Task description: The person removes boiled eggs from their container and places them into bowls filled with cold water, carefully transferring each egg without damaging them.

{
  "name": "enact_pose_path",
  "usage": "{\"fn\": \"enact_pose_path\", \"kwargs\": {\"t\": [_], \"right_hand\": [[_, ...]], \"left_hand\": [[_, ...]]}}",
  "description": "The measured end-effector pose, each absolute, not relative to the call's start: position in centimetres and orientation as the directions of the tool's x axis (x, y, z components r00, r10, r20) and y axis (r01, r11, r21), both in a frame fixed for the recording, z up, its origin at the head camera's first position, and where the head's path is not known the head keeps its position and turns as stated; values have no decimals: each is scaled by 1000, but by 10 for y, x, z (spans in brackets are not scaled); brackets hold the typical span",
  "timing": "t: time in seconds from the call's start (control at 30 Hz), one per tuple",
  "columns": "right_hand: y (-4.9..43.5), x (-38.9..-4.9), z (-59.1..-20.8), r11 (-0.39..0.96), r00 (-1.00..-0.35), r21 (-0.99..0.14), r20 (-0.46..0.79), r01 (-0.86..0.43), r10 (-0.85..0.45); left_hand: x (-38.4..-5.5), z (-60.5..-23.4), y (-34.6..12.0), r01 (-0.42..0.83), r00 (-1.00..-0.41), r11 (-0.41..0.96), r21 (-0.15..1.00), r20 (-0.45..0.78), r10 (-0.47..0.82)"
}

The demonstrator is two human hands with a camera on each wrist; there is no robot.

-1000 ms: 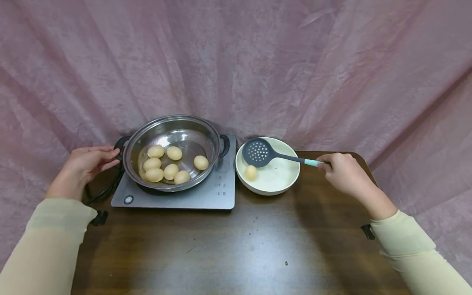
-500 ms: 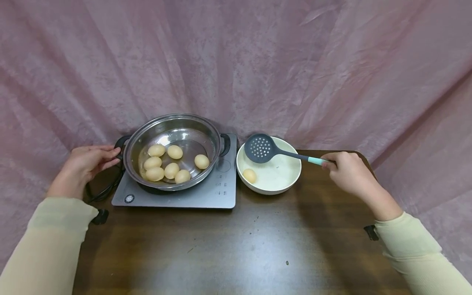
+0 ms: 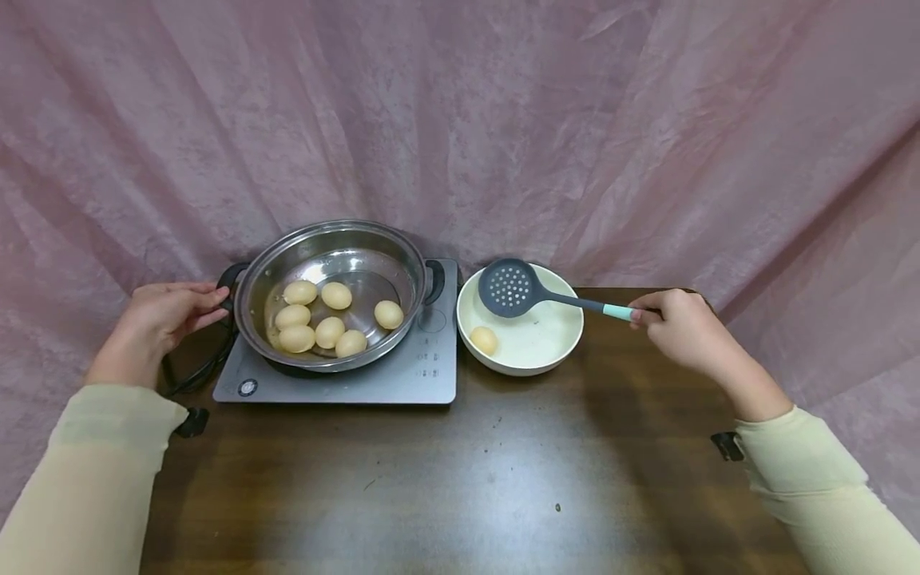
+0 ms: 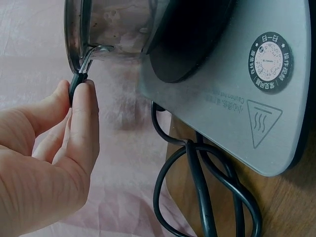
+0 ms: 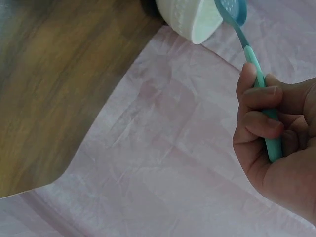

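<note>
My left hand point(image 3: 167, 318) pinches the black side handle point(image 4: 77, 85) of a steel pot point(image 3: 336, 363) between thumb and fingers. Several peeled-looking eggs point(image 3: 329, 332) lie in clear liquid in the pot, mostly toward its left and front. With curled fingers my right hand point(image 3: 679, 331) grips the mint-green handle point(image 5: 262, 89) of a grey slotted skimmer point(image 3: 507, 288). The skimmer's perforated head is over the back left of a white bowl point(image 3: 541, 351) and carries nothing. One egg point(image 3: 484, 341) rests in the bowl, at the left, apart from the skimmer head.
The pot stands on a grey induction cooker point(image 3: 374, 391), just left of the bowl. Black cable point(image 4: 197, 187) loops beside the cooker's left edge. A brown wooden table point(image 3: 431, 479) lies under everything, and a pink curtain point(image 3: 460, 120) hangs close behind.
The right hand has lifted the skimmer head slightly back and to the right, off the egg, which now sits lower left in the bowl. The left hand keeps its hold on the pot handle.
</note>
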State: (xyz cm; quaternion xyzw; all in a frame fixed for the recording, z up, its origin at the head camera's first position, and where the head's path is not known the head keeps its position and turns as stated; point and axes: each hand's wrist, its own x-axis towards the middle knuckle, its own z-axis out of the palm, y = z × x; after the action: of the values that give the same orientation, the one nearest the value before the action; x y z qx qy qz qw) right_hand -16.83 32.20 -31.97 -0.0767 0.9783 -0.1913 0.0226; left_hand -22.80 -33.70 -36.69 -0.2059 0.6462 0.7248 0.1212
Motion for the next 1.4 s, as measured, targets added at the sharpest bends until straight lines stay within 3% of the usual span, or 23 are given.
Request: {"fn": "enact_pose_path", "kwargs": {"t": [0.13,0.33,0.63,1.07,1.4], "right_hand": [[324,-164,-309,893,-984,-437,-81,-106,-156],[316,-162,-287,877,-986,-465,-44,-121,-160],[257,-172,-255,835,-973,-511,12,-205,-232],[180,-193,-268,895,-900,-159,209,-416,-381],[159,-194,-283,849,-801,60,305,-524,-516]], "left_hand": [[-223,-366,-336,-443,-887,-96,891,-451,-102],[-218,-362,-327,-412,-901,-74,908,-418,-116],[-226,-356,-326,-424,-894,-103,900,-434,-115],[-230,-355,-323,-445,-882,1,895,-439,-173],[-224,-362,-322,-460,-877,-63,886,-464,-123]]}}
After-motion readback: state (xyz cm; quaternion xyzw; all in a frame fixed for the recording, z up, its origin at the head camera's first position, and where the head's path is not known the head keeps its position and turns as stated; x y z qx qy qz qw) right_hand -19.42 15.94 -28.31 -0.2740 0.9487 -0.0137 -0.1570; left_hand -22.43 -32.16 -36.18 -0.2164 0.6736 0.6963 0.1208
